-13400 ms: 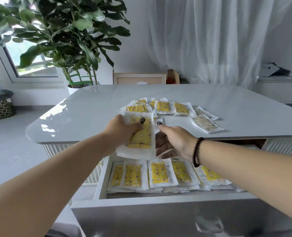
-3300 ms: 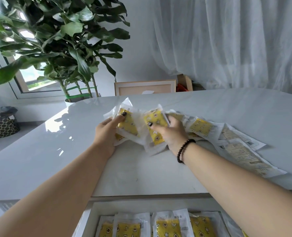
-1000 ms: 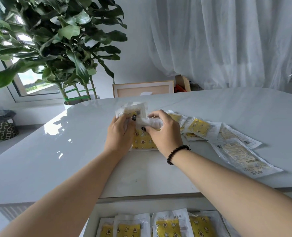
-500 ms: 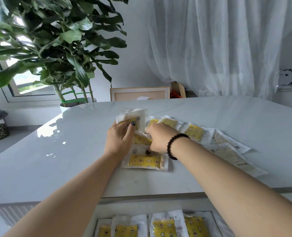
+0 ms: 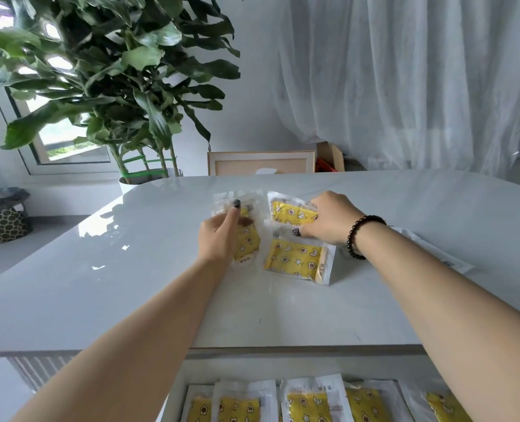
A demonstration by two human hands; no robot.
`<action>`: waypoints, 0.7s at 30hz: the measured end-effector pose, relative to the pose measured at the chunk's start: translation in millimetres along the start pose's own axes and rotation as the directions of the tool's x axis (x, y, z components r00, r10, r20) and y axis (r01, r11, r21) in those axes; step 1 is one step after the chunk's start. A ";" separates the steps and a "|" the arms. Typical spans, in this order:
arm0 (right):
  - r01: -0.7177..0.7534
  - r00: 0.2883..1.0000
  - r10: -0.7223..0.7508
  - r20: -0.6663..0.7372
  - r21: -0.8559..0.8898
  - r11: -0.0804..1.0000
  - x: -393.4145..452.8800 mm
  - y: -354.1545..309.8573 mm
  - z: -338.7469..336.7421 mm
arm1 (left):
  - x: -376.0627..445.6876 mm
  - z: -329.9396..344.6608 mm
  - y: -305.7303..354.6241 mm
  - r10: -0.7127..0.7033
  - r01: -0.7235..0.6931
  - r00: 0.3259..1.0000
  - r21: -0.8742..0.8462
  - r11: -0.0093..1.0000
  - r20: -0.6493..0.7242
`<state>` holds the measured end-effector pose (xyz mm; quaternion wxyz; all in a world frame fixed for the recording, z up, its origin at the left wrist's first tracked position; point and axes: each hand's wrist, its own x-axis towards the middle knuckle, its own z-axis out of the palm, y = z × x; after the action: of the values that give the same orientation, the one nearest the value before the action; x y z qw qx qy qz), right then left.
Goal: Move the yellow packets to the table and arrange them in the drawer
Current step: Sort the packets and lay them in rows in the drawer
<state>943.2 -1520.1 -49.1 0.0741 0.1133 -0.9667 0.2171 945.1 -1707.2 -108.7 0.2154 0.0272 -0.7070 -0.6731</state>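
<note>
My left hand (image 5: 219, 236) grips a tilted yellow packet (image 5: 248, 242) lifted off the white table (image 5: 130, 300), thumb on its front. My right hand (image 5: 331, 217) lies over another yellow packet (image 5: 292, 213) and pinches its edge. A third yellow packet (image 5: 295, 260) lies flat on the table just in front of my right hand. At the bottom of the view the open drawer (image 5: 179, 376) holds a row of several yellow packets (image 5: 307, 403) side by side.
A white-backed packet (image 5: 435, 254) lies partly hidden behind my right forearm. A large potted plant (image 5: 106, 86) stands behind the table's far left corner. A wooden frame (image 5: 261, 162) leans at the back, beside a white curtain (image 5: 405, 86). A patterned bag (image 5: 4, 220) sits on the floor at left.
My hands have spread apart. The left has lifted a packet to the left, the right has reached further back onto another packet, and the flat packet now lies fully uncovered.
</note>
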 end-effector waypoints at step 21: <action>0.183 0.967 -0.213 0.137 0.206 0.961 -6.0 17.8 -17.9 | -6.9 3.5 -2.4 0.048 -0.141 0.967 0.364 0.921 0.251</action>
<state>946.2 -1495.5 -41.4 0.0072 0.2331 -0.9279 0.2910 949.6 -1701.9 -112.9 0.1524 -0.0468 -0.8447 -0.5109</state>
